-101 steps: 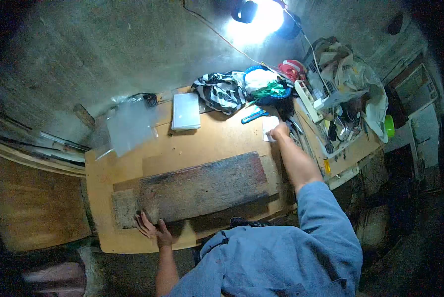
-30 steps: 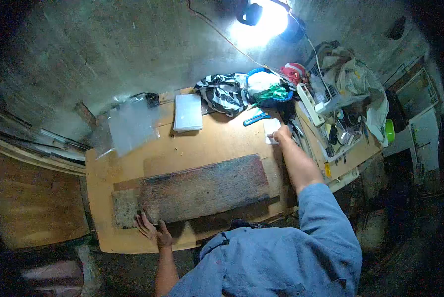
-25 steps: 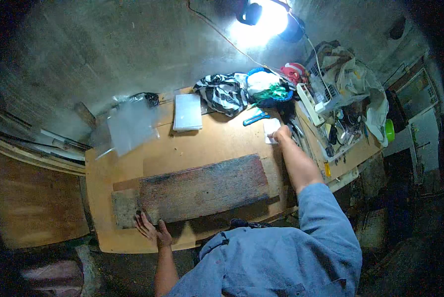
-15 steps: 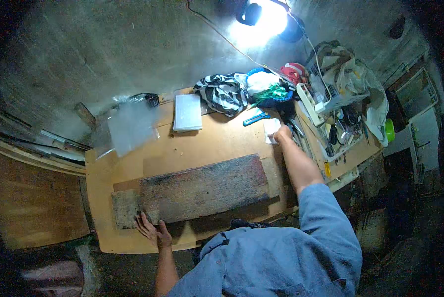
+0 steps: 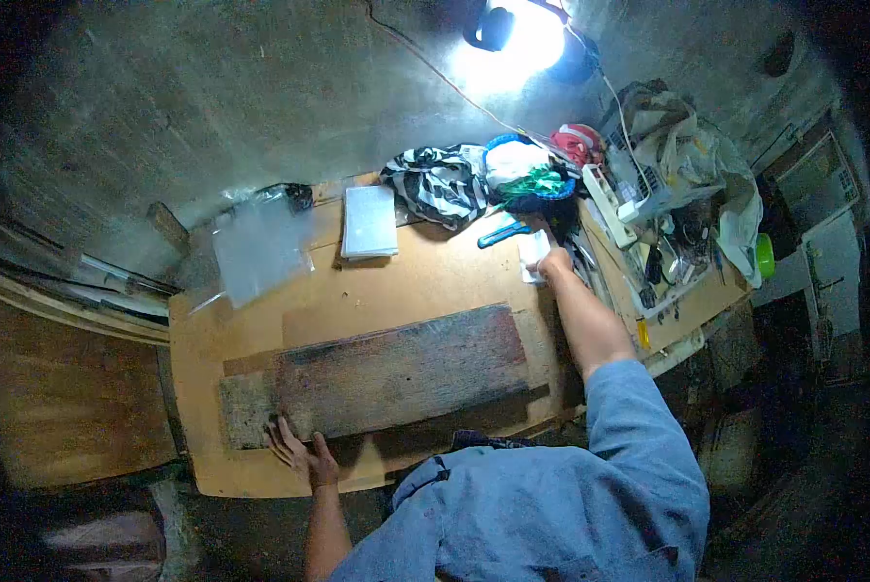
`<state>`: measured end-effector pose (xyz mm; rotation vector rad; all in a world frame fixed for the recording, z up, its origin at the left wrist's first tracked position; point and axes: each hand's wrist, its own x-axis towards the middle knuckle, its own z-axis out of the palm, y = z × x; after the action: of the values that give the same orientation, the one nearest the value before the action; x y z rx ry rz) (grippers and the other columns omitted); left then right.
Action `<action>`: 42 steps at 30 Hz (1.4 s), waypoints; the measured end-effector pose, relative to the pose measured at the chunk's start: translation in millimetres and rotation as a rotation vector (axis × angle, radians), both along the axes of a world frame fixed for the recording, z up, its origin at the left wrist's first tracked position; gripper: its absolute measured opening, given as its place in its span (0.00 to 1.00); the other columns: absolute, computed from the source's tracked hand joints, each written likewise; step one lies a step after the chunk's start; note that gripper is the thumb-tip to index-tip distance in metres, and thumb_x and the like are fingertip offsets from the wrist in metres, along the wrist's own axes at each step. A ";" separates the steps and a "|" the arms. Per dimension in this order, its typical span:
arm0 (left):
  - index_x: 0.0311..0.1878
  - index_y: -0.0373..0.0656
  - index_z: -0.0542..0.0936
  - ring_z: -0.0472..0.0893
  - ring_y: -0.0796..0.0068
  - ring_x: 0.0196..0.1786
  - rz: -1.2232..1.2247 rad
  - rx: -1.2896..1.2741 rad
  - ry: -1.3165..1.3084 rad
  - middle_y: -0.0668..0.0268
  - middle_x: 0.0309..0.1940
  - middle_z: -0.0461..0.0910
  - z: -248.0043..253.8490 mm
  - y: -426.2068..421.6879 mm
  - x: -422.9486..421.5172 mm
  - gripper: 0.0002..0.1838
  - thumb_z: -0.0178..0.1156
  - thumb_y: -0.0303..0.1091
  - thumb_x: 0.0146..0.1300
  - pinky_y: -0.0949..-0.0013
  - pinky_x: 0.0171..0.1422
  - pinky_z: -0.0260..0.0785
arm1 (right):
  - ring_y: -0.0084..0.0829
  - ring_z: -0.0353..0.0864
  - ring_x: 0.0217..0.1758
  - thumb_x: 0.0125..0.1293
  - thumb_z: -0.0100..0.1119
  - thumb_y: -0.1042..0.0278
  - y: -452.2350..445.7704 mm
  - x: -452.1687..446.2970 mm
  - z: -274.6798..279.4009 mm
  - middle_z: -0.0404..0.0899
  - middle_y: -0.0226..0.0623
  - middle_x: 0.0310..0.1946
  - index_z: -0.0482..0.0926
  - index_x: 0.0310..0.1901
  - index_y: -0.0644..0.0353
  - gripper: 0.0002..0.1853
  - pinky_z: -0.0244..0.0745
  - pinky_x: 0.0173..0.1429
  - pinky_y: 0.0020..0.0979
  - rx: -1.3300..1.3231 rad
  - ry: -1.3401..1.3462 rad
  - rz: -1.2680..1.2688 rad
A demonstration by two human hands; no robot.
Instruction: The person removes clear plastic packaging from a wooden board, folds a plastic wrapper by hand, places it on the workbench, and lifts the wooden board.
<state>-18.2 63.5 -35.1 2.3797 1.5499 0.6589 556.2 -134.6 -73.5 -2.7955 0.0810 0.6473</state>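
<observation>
My left hand (image 5: pixel 300 456) lies with its fingers spread on the lower left corner of a long, dark, worn wooden board (image 5: pixel 406 373). That board rests at a slant across the front of the table. At the far right of the table, my right hand (image 5: pixel 554 263) is closed at the edge of a small white rectangular piece (image 5: pixel 531 258); its fingertips are partly hidden. Just left of it sits a blue box cutter (image 5: pixel 504 234). A stack of white sheets (image 5: pixel 369 223) and clear plastic sheets (image 5: pixel 261 250) lie farther left.
Along the back of the wooden table (image 5: pixel 231 335) are a black-and-white striped cloth (image 5: pixel 437 184) and a blue-rimmed basket (image 5: pixel 522 167). A white power strip (image 5: pixel 610 206) and a tray of tools (image 5: pixel 673 276) stand at right. Bright lamp (image 5: pixel 522 44) hangs above.
My right hand has shifted very slightly down at the white piece, and more of that piece shows. The left hand and the board stay in place.
</observation>
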 end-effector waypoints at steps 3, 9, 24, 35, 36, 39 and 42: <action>0.72 0.49 0.57 0.44 0.47 0.74 -0.018 0.020 0.025 0.53 0.72 0.51 -0.7 2.4 -1.1 0.38 0.51 0.59 0.64 0.41 0.74 0.38 | 0.43 0.82 0.49 0.33 0.83 0.55 5.0 -8.9 3.6 0.82 0.49 0.45 0.81 0.42 0.69 0.34 0.76 0.51 0.36 -0.001 -0.141 -0.021; 0.71 0.48 0.57 0.44 0.46 0.74 -0.053 0.019 -0.034 0.52 0.72 0.51 -5.2 3.9 -4.1 0.38 0.51 0.58 0.64 0.41 0.74 0.37 | 0.43 0.80 0.52 0.35 0.83 0.57 6.1 -16.9 13.5 0.80 0.50 0.47 0.77 0.49 0.67 0.38 0.75 0.53 0.36 -0.017 -0.193 0.052; 0.70 0.44 0.58 0.46 0.44 0.74 -0.082 0.113 0.011 0.50 0.71 0.51 -4.3 5.3 -3.0 0.38 0.49 0.59 0.65 0.42 0.74 0.40 | 0.51 0.77 0.51 0.47 0.70 0.67 -21.5 -43.7 19.7 0.78 0.53 0.47 0.72 0.51 0.62 0.28 0.72 0.53 0.42 0.303 -0.448 0.335; 0.71 0.46 0.59 0.46 0.44 0.73 -0.077 0.116 -0.037 0.50 0.71 0.52 -6.4 2.5 -4.7 0.34 0.53 0.51 0.65 0.41 0.73 0.40 | 0.36 0.82 0.42 0.50 0.66 0.73 -37.0 -73.1 39.8 0.81 0.42 0.38 0.75 0.48 0.66 0.21 0.76 0.46 0.36 0.815 -0.229 0.111; 0.71 0.46 0.59 0.46 0.44 0.73 -0.081 0.120 -0.039 0.50 0.71 0.52 -7.5 2.2 -5.3 0.34 0.53 0.51 0.65 0.41 0.73 0.40 | 0.32 0.82 0.40 0.53 0.65 0.75 -40.7 -81.8 44.8 0.81 0.39 0.38 0.74 0.49 0.68 0.21 0.77 0.44 0.34 1.084 -0.017 -0.029; 0.70 0.46 0.59 0.47 0.47 0.74 -0.062 0.131 -0.031 0.50 0.70 0.53 -10.0 2.4 -6.5 0.35 0.53 0.52 0.65 0.41 0.73 0.40 | 0.28 0.81 0.39 0.56 0.63 0.80 -45.5 -142.0 126.2 0.80 0.37 0.39 0.71 0.52 0.70 0.20 0.79 0.43 0.31 1.244 0.231 -0.061; 0.70 0.46 0.60 0.51 0.49 0.73 -0.065 0.108 -0.185 0.50 0.70 0.55 -14.1 2.0 -10.5 0.36 0.51 0.56 0.66 0.41 0.72 0.43 | 0.25 0.80 0.39 0.52 0.63 0.80 -61.2 -182.7 124.9 0.80 0.36 0.40 0.73 0.51 0.68 0.21 0.77 0.43 0.29 1.403 0.340 0.096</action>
<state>-28.7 65.4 -49.2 2.3564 1.3872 0.9413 373.5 -195.8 51.4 -1.3395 -0.3200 0.7587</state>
